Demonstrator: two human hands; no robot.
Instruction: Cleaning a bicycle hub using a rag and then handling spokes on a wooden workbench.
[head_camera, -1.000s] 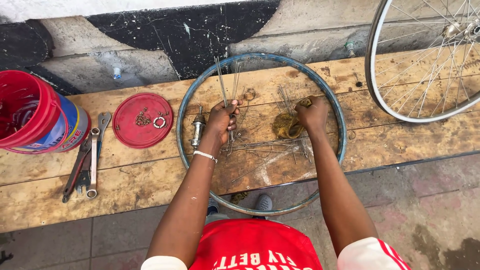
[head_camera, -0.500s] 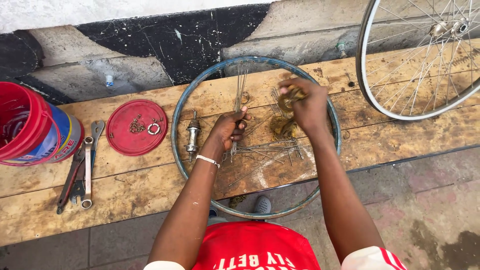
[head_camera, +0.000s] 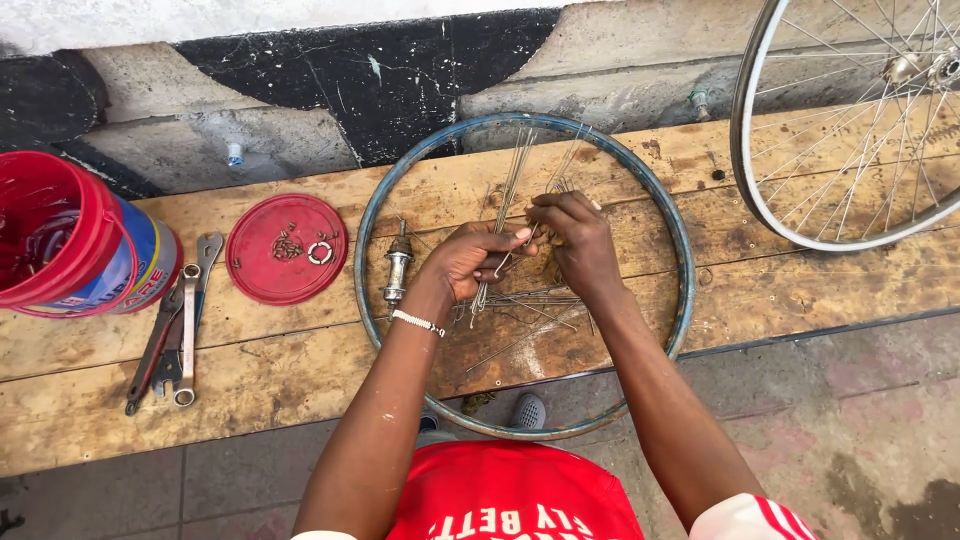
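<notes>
Since half a second ago the right hand (head_camera: 580, 240) has dropped its rag and joined the left hand (head_camera: 470, 262), both sets of fingers pinched around the spoke bundle (head_camera: 512, 175) above the table (head_camera: 300, 350); thin, springy, slippery wires, best gripped mid-length.

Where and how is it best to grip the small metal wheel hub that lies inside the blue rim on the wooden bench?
Probably the narrow middle barrel of the small metal wheel hub, pinched from above across its left and right sides. It lies flat, axle pointing away from the person, and its wider flanges would stop fingers sliding. The left hand, holding the bundle of thin steel spokes, is nearest.
</notes>
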